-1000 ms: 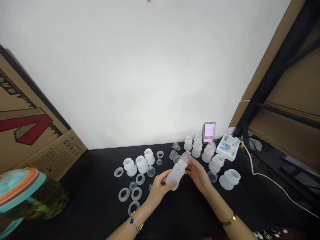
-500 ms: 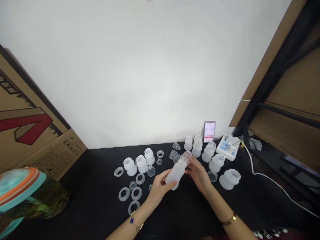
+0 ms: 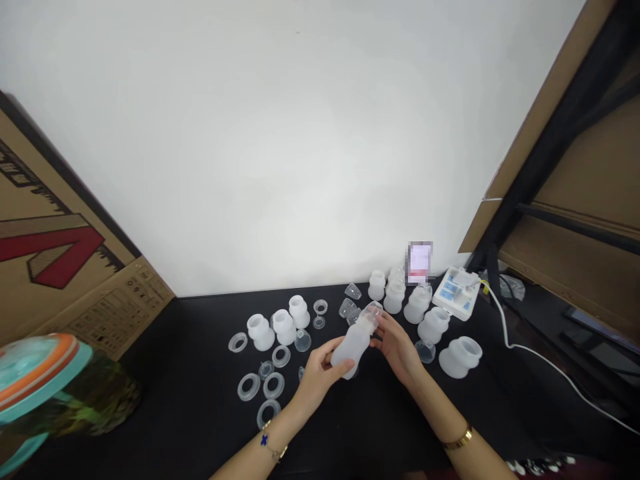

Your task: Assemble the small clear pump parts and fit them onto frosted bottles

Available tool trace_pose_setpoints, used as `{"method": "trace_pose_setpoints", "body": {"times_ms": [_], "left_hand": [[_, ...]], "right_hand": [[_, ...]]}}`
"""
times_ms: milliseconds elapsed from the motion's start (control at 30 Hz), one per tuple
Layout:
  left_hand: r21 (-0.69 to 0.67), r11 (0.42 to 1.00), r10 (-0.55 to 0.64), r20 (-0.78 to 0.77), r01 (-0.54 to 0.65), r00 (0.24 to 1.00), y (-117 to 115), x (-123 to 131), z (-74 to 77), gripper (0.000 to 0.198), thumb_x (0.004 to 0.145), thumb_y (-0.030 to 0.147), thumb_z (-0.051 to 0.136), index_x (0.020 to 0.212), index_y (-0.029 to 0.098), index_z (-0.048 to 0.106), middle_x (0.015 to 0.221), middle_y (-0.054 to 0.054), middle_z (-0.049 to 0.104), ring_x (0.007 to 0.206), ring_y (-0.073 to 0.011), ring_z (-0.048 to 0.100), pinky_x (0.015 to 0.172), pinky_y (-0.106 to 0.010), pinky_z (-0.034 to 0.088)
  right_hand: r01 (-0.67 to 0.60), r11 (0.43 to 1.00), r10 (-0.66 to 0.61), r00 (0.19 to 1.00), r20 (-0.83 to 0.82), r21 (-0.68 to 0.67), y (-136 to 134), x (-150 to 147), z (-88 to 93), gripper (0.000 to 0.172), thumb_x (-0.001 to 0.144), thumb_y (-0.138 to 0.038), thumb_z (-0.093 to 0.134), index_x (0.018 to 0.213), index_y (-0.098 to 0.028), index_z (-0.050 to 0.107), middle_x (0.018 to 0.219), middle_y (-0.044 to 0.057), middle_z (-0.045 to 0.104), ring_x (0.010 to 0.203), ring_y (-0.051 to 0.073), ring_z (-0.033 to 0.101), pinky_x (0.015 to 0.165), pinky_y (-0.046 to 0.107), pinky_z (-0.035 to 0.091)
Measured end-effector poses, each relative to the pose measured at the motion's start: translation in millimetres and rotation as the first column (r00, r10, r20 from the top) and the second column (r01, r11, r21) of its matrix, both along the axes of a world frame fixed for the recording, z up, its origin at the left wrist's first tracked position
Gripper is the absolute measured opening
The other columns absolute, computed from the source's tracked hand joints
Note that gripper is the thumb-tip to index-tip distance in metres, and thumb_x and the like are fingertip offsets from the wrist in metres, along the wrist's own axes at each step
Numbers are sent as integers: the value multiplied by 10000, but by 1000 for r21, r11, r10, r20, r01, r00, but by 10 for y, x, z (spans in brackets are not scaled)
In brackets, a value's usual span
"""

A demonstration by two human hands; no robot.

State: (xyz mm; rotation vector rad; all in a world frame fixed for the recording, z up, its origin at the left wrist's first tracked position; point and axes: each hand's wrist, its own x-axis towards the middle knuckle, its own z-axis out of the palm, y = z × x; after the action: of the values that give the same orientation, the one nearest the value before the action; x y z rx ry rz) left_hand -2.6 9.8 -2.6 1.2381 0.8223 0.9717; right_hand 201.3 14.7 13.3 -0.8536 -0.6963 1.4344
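A frosted white baby bottle (image 3: 351, 345) is tilted in front of me, its top toward the upper right. My left hand (image 3: 323, 373) is wrapped round the bottle's body, thumb across the front. A clear cap (image 3: 371, 312) covers the bottle's top, and my right hand (image 3: 393, 343) has its fingers closed on it and the neck. Behind the bottle lie loose clear caps (image 3: 353, 291). Left of my left hand are several translucent rings (image 3: 273, 386) and a clear nipple (image 3: 303, 341). Another clear nipple (image 3: 425, 351) lies right of my right hand.
White open-necked bottles stand at the left (image 3: 261, 333) and right (image 3: 460, 357) of the black table (image 3: 200, 373). A power strip (image 3: 455, 293) with a white cable (image 3: 505, 327) is at the back right. A large lidded jar (image 3: 65, 387) stands at the left edge, near a cardboard box (image 3: 60, 227).
Almost nothing differs. Both hands keep hold of the baby bottle in the same place, and the view has shifted very slightly.
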Motion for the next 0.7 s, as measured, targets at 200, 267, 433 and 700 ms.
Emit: {"method": "trace_pose_setpoints", "body": {"times_ms": [200, 267, 433, 700], "left_hand": [[-7, 1000, 3, -6, -3, 1000, -8, 4, 24, 572, 716, 447, 862, 1184, 140, 743, 1035, -102, 768, 909, -272, 687, 737, -297, 539], [-1, 1000, 4, -6, -4, 1000, -10, 5, 29, 571, 715, 449, 862, 1181, 141, 745, 1040, -103, 768, 919, -275, 687, 749, -302, 542], [8, 1000, -2, 2, 2, 1000, -10, 2, 23, 564, 728, 442, 857, 1192, 144, 739, 1061, -106, 765, 961, -285, 683, 777, -309, 544], [11, 1000, -15, -20, 15, 1000, -9, -3, 60, 544, 740, 436, 846, 1186, 142, 743, 1030, -96, 763, 938, -278, 675, 740, -295, 536]], "right_hand": [[-6, 1000, 6, 1000, 13, -13, -2, 0, -1, 368, 806, -428, 796, 1127, -255, 750, 1094, 65, 751, 915, 233, 652, 592, 261, 496], [-12, 1000, 12, 1000, 11, -16, -3, 0, -2, 365, 809, -425, 793, 1129, -255, 750, 1084, 63, 749, 909, 227, 648, 592, 256, 492], [-14, 1000, 14, 1000, 6, -14, -10, -4, 11, 350, 808, -411, 797, 1118, -254, 754, 1036, 53, 741, 881, 214, 632, 590, 250, 483], [-9, 1000, 9, 1000, 14, -11, -21, -14, 35, 326, 802, -398, 801, 1094, -259, 760, 1050, 47, 745, 877, 217, 641, 590, 262, 473]]}}
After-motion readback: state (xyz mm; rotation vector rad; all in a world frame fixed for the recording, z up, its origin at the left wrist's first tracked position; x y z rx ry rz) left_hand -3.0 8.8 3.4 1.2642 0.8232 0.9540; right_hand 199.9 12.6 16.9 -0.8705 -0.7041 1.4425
